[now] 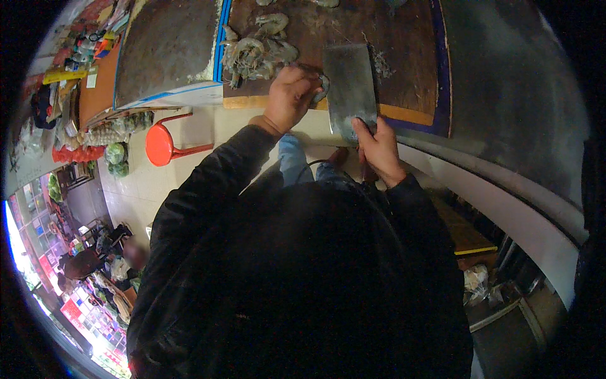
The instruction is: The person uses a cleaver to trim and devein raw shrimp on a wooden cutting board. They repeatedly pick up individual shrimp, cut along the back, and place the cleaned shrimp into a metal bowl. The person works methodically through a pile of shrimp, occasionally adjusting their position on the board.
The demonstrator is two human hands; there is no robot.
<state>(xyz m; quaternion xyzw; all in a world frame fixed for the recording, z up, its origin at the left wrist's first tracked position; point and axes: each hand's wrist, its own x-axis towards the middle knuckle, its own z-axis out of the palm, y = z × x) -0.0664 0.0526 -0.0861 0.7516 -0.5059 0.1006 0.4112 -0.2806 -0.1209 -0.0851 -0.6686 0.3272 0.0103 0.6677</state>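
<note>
Between the fingers of my left hand (pixel 293 94) is a raw shrimp (pixel 322 90), held over the near edge of a dark wooden board (pixel 407 61). My right hand (pixel 378 147) grips a cleaver (pixel 350 85) by its handle end, the thumb resting against the broad blade. The blade lies just right of the held shrimp; whether they touch I cannot tell. A heap of whole raw shrimp (pixel 251 57) sits on the board's left part, beyond my left hand. Thin shrimp scraps (pixel 380 64) lie right of the blade. More shrimp (pixel 326 2) show at the top edge.
Left of the board is another dark worktop (pixel 165 47) with a blue edge. A dark grey counter (pixel 511 85) adjoins on the right. A red stool (pixel 159 145) stands on the floor at left, near bagged vegetables (pixel 116 154). A low shelf (pixel 464 227) is under the right counter.
</note>
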